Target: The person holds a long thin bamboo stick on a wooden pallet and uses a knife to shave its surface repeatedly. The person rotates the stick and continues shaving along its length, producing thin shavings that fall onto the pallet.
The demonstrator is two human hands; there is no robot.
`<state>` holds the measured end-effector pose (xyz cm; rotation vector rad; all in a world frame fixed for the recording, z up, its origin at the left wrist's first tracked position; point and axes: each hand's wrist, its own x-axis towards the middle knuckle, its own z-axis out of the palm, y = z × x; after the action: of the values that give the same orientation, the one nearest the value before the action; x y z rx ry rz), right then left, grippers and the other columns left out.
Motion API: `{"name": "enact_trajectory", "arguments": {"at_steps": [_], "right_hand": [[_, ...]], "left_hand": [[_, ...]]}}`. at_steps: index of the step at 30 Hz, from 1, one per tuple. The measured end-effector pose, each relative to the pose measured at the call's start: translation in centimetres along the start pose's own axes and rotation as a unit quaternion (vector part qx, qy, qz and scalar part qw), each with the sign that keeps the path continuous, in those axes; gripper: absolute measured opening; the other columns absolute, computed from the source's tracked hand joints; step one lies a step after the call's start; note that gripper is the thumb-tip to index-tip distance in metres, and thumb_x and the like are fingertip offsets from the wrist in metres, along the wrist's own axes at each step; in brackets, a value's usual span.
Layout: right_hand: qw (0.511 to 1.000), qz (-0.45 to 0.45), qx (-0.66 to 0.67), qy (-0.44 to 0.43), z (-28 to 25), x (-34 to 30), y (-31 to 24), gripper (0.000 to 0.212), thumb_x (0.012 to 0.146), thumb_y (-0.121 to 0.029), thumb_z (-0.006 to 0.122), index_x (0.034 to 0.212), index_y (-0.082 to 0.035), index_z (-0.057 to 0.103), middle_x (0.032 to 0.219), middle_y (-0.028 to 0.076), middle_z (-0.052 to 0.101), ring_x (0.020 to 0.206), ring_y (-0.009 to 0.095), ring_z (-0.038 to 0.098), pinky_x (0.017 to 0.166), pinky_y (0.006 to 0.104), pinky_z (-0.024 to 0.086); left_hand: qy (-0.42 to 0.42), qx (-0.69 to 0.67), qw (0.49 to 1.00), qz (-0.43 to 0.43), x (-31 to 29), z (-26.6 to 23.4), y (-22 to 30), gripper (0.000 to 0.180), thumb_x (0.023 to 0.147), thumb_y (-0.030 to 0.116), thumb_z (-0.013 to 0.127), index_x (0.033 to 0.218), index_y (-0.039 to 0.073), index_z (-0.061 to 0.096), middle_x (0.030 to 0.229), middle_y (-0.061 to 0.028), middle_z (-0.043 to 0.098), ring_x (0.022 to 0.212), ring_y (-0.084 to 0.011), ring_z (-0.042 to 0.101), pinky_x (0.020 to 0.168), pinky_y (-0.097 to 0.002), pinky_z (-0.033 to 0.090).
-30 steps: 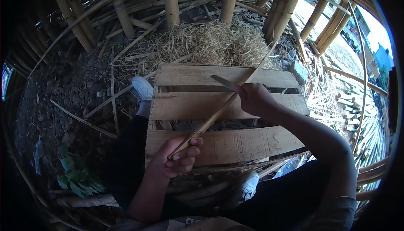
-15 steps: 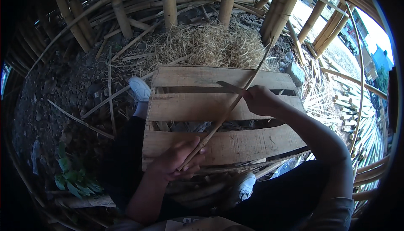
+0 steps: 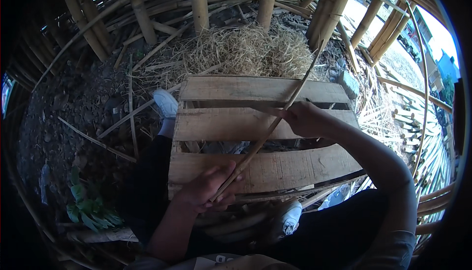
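Observation:
A long, thin bamboo strip (image 3: 260,144) slants across a low wooden slatted table (image 3: 290,167), its far end reaching past the back edge. My left hand (image 3: 209,186) is closed around its near end, above the table's front left corner. Farther up, my right hand (image 3: 306,119) is closed on a knife, whose handle is hidden in the fist. The knife blade (image 3: 266,109) points left and lies across the strip, seen nearly edge-on; whether it cuts into the strip I cannot tell.
Pale shavings (image 3: 250,49) are heaped behind the table, before upright bamboo posts (image 3: 199,4). A grey block (image 3: 348,84) stands off the back right corner. Bamboo poles (image 3: 427,157) lie stacked at right. A leafy plant (image 3: 88,203) grows at left. My white shoes (image 3: 166,104) flank the table.
The knife blade has tilted from showing its flat side to nearly edge-on, and its tip sits a little lower. My left hand keeps its hold on the bamboo strip.

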<state>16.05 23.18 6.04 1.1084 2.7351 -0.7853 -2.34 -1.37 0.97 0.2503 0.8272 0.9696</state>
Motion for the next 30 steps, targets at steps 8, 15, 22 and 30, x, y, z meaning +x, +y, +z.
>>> {"name": "enact_trajectory", "arguments": {"at_steps": [8,15,22,30], "right_hand": [[0.992,0.108,0.045,-0.056,-0.7,-1.2,-3.1,0.041,0.104,-0.031,0.047,0.101,0.006,0.066,0.08,0.028,0.068,0.069,0.041,0.07,0.067,0.0463,0.058],[0.998,-0.009,-0.055,0.005,1.3,-1.4,-1.4,0.042,0.103,-0.029,0.047,0.095,0.008,0.065,0.076,0.029,0.066,0.078,0.045,0.069,0.074,0.0525,0.054],[0.994,0.097,-0.051,-0.019,-0.9,1.7,0.8,0.044,0.104,-0.03,0.046,0.09,0.007,0.065,0.07,0.028,0.064,0.074,0.045,0.069,0.068,0.0513,0.054],[0.997,0.078,-0.002,-0.028,-0.1,0.8,-0.7,0.039,0.105,-0.031,0.046,0.102,0.003,0.065,0.074,0.027,0.066,0.075,0.045,0.069,0.069,0.0492,0.055]], "left_hand": [[-0.015,0.019,1.0,0.015,0.3,-0.1,0.1,0.043,0.107,0.046,0.038,0.101,0.007,0.053,0.053,0.0019,0.044,0.032,-0.0047,0.032,0.031,-0.0207,0.025],[0.027,0.091,0.995,0.044,0.8,0.3,0.0,0.042,0.107,0.046,0.039,0.098,0.007,0.053,0.051,0.0032,0.043,0.031,-0.0049,0.031,0.029,-0.0216,0.024],[-0.038,-0.036,0.998,0.022,0.8,-1.0,-0.1,0.041,0.107,0.045,0.039,0.098,0.007,0.051,0.05,0.0023,0.043,0.029,-0.0046,0.032,0.028,-0.0203,0.023],[-0.102,-0.114,0.988,0.012,1.0,-1.3,-0.2,0.04,0.108,0.043,0.037,0.097,0.007,0.049,0.047,0.0017,0.042,0.027,-0.0053,0.032,0.026,-0.0189,0.023]]}}
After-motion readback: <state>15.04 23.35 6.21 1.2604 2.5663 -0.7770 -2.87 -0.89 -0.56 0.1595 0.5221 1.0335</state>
